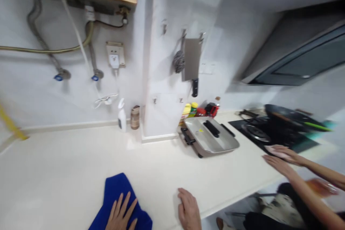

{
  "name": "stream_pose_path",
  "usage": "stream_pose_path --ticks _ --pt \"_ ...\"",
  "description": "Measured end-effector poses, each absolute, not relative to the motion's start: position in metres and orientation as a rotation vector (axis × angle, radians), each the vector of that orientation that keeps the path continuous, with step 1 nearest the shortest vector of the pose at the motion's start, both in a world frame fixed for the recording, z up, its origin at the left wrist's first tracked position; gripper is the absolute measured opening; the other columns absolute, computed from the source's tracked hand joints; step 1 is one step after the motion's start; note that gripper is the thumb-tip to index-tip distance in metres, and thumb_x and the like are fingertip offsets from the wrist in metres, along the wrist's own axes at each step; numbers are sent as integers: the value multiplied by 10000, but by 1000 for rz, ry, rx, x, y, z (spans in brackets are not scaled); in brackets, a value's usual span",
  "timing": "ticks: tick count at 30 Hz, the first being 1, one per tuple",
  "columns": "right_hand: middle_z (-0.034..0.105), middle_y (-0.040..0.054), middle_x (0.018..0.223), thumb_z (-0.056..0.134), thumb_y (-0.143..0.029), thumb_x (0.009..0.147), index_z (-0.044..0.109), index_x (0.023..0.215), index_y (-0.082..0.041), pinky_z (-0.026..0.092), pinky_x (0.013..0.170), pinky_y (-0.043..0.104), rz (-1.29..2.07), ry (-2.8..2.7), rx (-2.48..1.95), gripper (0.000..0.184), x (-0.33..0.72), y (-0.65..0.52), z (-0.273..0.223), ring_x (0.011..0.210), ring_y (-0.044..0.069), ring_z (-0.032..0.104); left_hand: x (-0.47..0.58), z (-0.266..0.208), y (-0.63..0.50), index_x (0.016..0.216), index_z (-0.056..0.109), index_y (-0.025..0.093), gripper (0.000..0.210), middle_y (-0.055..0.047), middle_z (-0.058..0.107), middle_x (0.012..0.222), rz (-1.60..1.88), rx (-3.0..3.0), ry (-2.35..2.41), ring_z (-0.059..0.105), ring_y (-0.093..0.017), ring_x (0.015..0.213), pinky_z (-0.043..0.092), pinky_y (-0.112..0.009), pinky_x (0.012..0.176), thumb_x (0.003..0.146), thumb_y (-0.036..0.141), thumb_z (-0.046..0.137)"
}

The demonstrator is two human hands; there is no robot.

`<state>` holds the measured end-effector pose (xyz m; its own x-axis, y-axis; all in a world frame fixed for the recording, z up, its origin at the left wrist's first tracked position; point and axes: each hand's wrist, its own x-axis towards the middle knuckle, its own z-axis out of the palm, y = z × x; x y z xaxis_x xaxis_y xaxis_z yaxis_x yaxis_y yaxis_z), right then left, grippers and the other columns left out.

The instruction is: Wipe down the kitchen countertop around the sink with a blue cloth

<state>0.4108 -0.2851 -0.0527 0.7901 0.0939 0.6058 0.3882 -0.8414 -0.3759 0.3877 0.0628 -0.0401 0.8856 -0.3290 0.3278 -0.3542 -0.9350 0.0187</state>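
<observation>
My left hand (122, 214) lies flat, fingers spread, on a blue cloth (115, 190) that rests on the white countertop (67, 172) near its front edge. Just to the right, my right hand (189, 210) rests palm down on the bare counter, fingers loosely curled, holding nothing. The cloth is bunched under my left palm and extends away from me.
Another person's two hands (280, 156) press on the counter by the black gas hob (258, 133) at right. A steel electric griddle (210, 136) sits mid-counter. Condiment jars (192, 109), a spray bottle (122, 116) and a hanging cleaver (192, 61) line the wall.
</observation>
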Motion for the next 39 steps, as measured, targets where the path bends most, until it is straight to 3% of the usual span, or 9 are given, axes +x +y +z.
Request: stream_pose_path --ticks 4,11,17,27,33,39 --pt "635 109 1237 419 -128 880 569 1137 -212 488 955 455 -726 -371 -2515 309 407 -287 -58 1161 252 583 362 -11 83 1511 328 394 563 8 359 1588 454 3040 -449 352 -287 1445 446 -503 1106 968 340 467" --pt "629 107 1249 412 -154 905 555 1143 -204 473 941 446 -740 -396 -2532 282 403 -286 -59 1172 249 572 323 -25 151 1505 353 399 551 4 393 1572 467 3078 -344 380 -295 1431 474 -525 1077 970 383 484" --pt "635 106 1237 424 -157 909 562 1131 -200 463 930 440 -763 -385 -2532 265 403 -286 -60 1164 254 576 308 -16 172 1520 346 351 580 -35 328 1605 474 3142 -272 293 -330 1469 426 -571 1103 959 369 490" --pt "631 103 1236 410 -141 917 552 1122 -195 450 934 427 -738 -367 -2575 255 401 -280 -51 1166 244 564 370 7 68 1530 307 380 603 -51 161 1660 285 2950 -532 185 -377 1497 351 -622 1135 964 372 514" --pt "630 100 1241 410 -134 909 552 1115 -200 448 933 427 -721 -356 -2572 259 402 -279 -50 1166 242 566 419 2 -18 1519 340 382 695 -34 89 1673 124 2730 -670 119 -378 1511 263 -623 1182 891 421 635" --pt "626 93 1255 401 -138 923 560 1141 -211 448 944 429 -722 -377 -2553 279 402 -282 -52 1182 240 559 437 -6 -75 1527 331 362 694 -33 45 1676 80 2597 -749 42 -364 1521 168 -610 1214 902 517 587"
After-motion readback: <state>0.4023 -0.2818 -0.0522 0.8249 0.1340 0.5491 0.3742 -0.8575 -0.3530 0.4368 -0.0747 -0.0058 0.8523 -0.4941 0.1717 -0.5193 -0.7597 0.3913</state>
